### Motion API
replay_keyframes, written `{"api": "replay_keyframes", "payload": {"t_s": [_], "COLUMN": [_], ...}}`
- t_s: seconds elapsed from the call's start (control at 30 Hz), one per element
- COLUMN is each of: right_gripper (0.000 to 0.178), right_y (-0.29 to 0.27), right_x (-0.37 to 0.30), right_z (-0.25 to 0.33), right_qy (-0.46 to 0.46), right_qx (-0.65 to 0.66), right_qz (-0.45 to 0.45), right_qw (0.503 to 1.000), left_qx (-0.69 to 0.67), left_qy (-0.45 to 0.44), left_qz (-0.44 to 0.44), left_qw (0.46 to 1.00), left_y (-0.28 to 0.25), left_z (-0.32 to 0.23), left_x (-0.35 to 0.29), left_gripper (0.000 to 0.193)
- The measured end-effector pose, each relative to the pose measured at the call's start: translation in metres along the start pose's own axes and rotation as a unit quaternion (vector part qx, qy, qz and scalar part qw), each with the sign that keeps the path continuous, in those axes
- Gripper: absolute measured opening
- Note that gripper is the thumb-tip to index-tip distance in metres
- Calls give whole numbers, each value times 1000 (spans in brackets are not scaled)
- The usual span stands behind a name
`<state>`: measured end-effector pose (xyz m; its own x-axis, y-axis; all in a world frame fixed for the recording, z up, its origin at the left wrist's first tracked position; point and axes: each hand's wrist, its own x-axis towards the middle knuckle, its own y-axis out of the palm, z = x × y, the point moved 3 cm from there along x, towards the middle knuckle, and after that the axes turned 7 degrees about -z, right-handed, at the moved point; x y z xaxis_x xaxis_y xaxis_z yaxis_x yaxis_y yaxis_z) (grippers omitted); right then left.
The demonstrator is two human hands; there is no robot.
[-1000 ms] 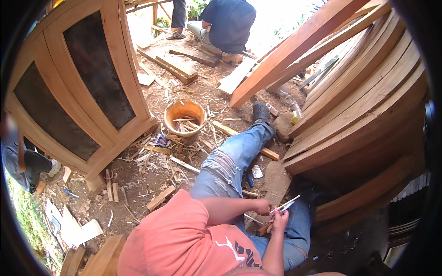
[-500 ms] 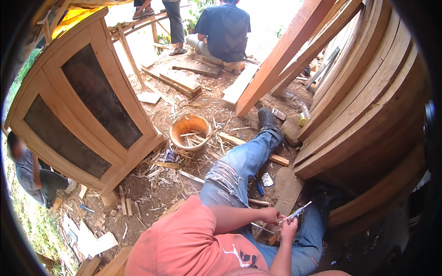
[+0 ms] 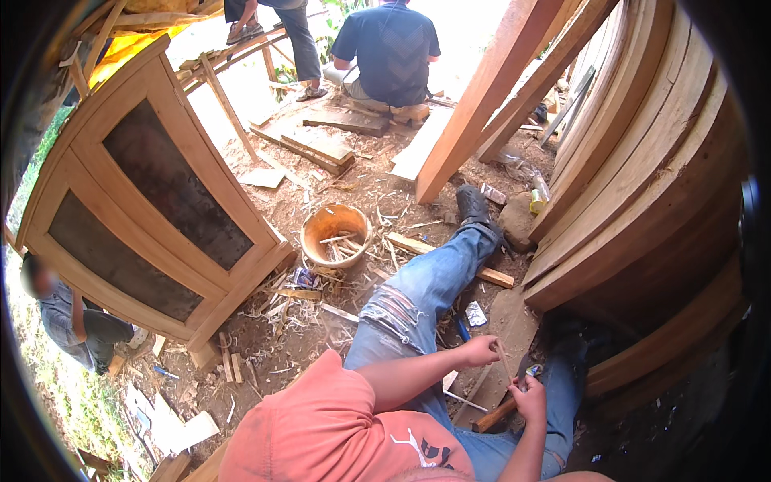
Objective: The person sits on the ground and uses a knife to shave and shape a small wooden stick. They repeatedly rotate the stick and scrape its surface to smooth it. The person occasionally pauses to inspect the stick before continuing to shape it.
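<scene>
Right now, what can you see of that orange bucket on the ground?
The bucket is round, open-topped and dull orange, plastic by its look, with a smudged inside. It stands on the dirt ground, mouth up, holding thin wooden sticks. It sits between the wood-framed panel and the person's stretched-out leg; nobody is touching it.

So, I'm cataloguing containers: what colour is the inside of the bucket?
The bucket's inner wall is orange; the head view shows it best.
</scene>
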<state>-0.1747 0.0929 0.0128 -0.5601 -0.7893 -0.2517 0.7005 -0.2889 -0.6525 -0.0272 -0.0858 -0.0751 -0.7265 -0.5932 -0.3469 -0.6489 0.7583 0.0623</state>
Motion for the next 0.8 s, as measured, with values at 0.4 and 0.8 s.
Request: {"api": "replay_keyframes", "payload": {"t_s": [0.4, 0.8], "right_gripper": [18, 31], "right_y": [-18, -23], "right_x": [2, 19], "right_z": [12, -35], "right_qy": [-64, -11], "right_qx": [-219, -68], "right_qz": [-5, -212], "right_qw": [974, 975], "left_qx": [320, 194], "left_qy": [41, -165], "left_qz": [116, 84], "left_qw": [939, 963], "left_y": [4, 18], "left_z": [-4, 37], "left_x": [-16, -7], "left_gripper": [36, 34]}}
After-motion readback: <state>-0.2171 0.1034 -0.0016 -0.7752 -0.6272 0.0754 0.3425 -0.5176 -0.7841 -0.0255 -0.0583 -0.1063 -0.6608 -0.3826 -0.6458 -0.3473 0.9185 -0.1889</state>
